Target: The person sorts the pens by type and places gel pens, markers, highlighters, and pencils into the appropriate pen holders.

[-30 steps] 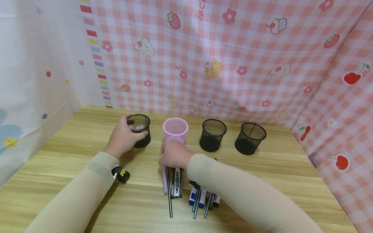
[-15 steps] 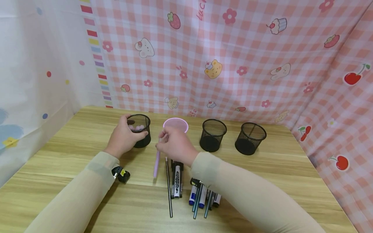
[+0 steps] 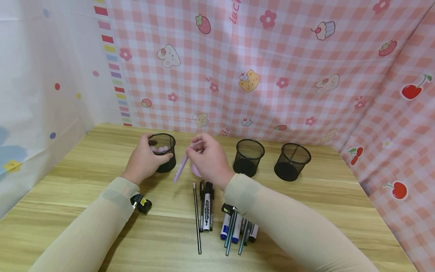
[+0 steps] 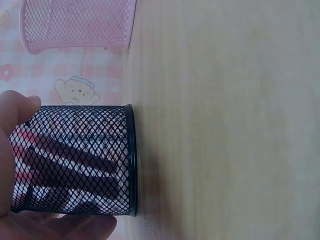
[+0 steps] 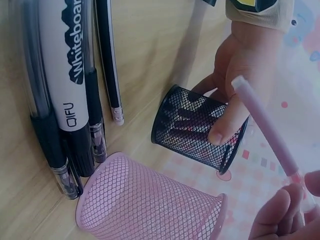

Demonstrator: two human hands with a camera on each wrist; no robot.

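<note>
My left hand [image 3: 144, 158] grips the leftmost black mesh pen cup [image 3: 170, 160], thumb and fingers around its side. Through the mesh, in the left wrist view, pens with pink ends [image 4: 25, 175] lean inside the cup [image 4: 80, 150]. My right hand [image 3: 212, 160] pinches a pink pen [image 3: 180, 170] near its upper end; the pen is raised and tilted, its other end slanting down toward the left. That hand hides most of the pink mesh pen cup [image 3: 196, 170] in the head view, while the right wrist view shows the pink cup [image 5: 145, 200] standing below the hand.
A striped pencil [image 3: 197, 223] lies in front, beside a whiteboard marker [image 3: 206, 211] flanked by black pens [image 3: 202, 206]. Blue-capped markers [image 3: 235, 232] and pencils [image 3: 241, 241] are bunched under the right forearm. Two black mesh cups [image 3: 249, 158] [image 3: 292, 162] stand at right.
My right hand has lifted the pink pen off the table from beside the striped pencil and carried it up and back, in front of the pink cup. The left hand stays on its cup.
</note>
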